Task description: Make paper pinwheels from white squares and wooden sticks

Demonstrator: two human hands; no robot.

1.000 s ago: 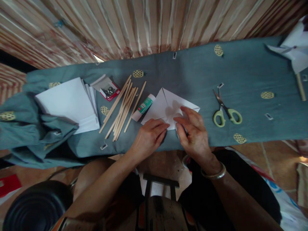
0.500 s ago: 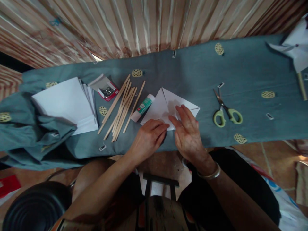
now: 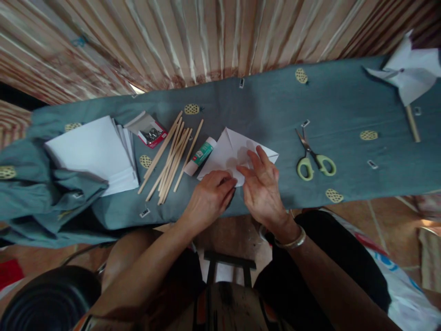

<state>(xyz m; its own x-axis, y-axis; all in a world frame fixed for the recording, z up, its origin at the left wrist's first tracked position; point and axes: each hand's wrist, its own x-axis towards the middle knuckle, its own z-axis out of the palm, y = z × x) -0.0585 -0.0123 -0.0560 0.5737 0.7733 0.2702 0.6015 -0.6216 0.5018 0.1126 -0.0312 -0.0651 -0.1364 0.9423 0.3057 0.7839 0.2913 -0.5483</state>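
A folded white sheet of paper lies on the cloth in front of me, with crease lines across it. My left hand is closed at its near edge, thumb and fingers pinched together on the paper. Over the right part of the sheet, my right hand has its fingers spread, fingertips at the paper's surface. A green and white glue stick lies against the sheet's left side. To the right of my right hand rest scissors with green handles, blades slightly apart.
Several wooden sticks lie left of the glue stick. Beyond them are an open small box of metal pieces and a stack of white paper. A paper pinwheel on a stick lies far right. A curtain hangs behind the table.
The view has shifted slightly to the right, showing more of the pinwheel. My hands stay at the paper, and the fingers of my right hand have shifted a little.
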